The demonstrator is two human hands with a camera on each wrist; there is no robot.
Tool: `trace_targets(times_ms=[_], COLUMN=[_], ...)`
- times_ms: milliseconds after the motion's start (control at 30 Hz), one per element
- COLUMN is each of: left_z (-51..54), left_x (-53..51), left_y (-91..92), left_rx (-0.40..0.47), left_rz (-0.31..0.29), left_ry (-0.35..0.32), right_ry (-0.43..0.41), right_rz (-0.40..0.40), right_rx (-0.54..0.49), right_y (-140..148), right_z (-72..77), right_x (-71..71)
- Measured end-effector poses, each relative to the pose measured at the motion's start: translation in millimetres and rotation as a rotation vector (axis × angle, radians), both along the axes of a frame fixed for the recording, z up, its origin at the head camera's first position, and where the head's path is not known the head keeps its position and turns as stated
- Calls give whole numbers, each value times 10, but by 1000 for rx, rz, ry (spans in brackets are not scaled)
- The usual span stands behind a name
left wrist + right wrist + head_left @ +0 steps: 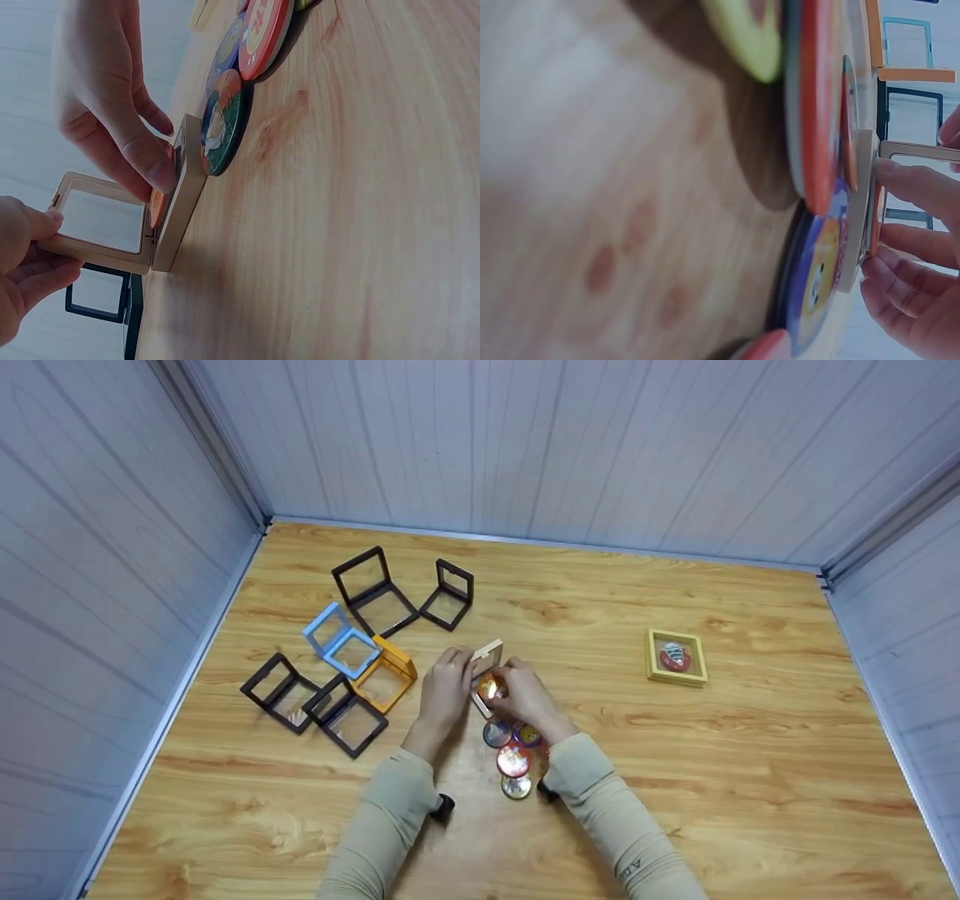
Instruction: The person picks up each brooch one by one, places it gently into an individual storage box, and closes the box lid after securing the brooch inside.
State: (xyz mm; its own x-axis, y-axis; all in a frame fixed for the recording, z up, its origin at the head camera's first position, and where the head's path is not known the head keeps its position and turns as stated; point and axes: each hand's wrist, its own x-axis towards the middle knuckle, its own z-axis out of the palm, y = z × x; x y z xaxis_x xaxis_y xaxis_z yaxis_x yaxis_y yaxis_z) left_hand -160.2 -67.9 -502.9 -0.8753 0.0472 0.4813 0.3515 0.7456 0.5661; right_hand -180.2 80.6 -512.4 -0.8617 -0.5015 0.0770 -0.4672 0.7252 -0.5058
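Two sleeves (379, 825) come in from the near side, with loose badges on the wood table (757, 780) between them. Nearest is a yellowish badge (516, 787), then a red badge (514, 761) touching it, then a purple badge (527, 734) and a dark green badge (496, 733) side by side. A bit more red peeks out by the right sleeve, mostly hidden.

Just past those, in the middle, is the beige frame (184, 196), folded open. The left hand (444, 688) pinches the edge of its raised lid, fingertips close together. The right hand (529, 690) has its fingers narrow round the orange badge (489, 688), which is up against the inside of the base. Can't tell if it's fully seated.

Off to the left, near to far, all standing open: a black frame (337, 709), another black frame (283, 692), an orange frame (394, 655) and a blue frame (337, 643). Over on the right, the yellow frame (676, 678) lies flat with a red-and-striped badge (676, 657) showing inside. Farther back are a big black frame (370, 593) and a small black frame (454, 593), then pale walls (510, 450).
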Motion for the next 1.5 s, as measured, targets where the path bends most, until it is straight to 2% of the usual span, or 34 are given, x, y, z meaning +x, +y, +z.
trace_targets(times_ms=[400,733,900,1200,1500], left_z=[-11,-20,-17,-19,-3], left_x=[2,-8,-1,5,23], left_y=[5,5,5,3,13], left_rx=[-9,-12,-13,-16,-19], left_rz=[1,9,11,9,3], left_ry=[3,-5,-3,-14,2], right_ry=[9,-71,-68,-132,-181], right_rz=[-13,-30,-42,-107,-98], right_rx=[-4,-87,-124,-118,-144], right_y=[14,98,183,315,345], right_z=[-22,1,-22,-37,-50], right_x=[18,61,75,60,29])
